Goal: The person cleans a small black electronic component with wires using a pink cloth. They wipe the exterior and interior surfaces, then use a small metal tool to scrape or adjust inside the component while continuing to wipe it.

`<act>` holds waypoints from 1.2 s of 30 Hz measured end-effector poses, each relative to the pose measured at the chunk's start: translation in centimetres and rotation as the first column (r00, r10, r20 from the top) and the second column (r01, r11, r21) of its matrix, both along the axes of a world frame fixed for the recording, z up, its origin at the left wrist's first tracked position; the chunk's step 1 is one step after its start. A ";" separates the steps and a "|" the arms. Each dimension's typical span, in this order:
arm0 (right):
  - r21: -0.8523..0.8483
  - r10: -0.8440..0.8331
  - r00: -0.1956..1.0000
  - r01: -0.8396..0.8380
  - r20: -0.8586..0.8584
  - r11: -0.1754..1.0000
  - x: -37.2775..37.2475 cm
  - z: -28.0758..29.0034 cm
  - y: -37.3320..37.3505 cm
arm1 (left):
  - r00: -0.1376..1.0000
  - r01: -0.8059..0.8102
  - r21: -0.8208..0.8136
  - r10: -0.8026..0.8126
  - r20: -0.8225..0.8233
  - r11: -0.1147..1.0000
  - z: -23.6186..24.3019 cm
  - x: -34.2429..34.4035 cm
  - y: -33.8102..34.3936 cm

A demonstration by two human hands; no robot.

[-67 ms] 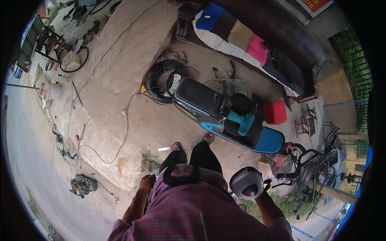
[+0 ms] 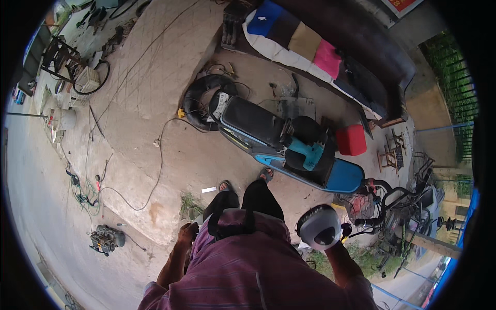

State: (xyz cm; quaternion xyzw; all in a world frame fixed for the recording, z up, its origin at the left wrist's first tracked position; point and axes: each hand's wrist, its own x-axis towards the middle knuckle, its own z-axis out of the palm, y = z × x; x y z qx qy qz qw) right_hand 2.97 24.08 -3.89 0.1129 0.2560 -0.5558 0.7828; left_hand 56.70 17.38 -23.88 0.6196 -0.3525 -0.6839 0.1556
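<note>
My right hand (image 2: 336,248) grips a grey rounded object (image 2: 312,225) with a dark oval middle and black fittings, out to the right of my body; the object partly hides my fingers. My left hand (image 2: 186,232) hangs beside my purple shirt (image 2: 243,263), fingers curled; whether anything is inside them is hidden. Ahead of my sandalled feet (image 2: 266,174) stands a black and blue scooter (image 2: 250,121), with a teal tool-like item (image 2: 310,152) on a black part of it.
A dark sofa (image 2: 382,62) with coloured padding stands behind the scooter, near a black tube (image 2: 196,98) and a red stool (image 2: 351,139). Bicycles (image 2: 392,217) crowd the right. Cables (image 2: 157,165) and a small engine (image 2: 107,238) lie at left.
The grey object in my right hand has tilted and shifted slightly. The surroundings sit a little higher and further left in the picture.
</note>
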 end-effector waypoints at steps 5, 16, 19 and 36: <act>-0.065 -0.045 0.998 0.048 0.052 0.997 -0.2 -9.7 -3.8 | 0.986 -0.090 0.179 0.114 -0.125 0.980 -3.6 1.1 0.8; -0.318 0.123 0.986 -0.081 0.113 0.945 8.2 -0.9 -17.0 | 0.961 -0.267 0.300 0.231 0.149 0.916 1.0 -0.1 1.6; -0.258 0.141 0.987 -0.157 -0.081 0.953 8.9 -0.8 -17.3 | 0.952 -0.305 0.344 0.274 0.138 0.888 1.6 -0.6 2.2; -0.437 0.016 0.998 0.011 0.059 0.899 11.6 1.8 -19.6 | 0.997 0.038 -0.066 -0.034 0.070 0.997 -1.9 -0.4 5.1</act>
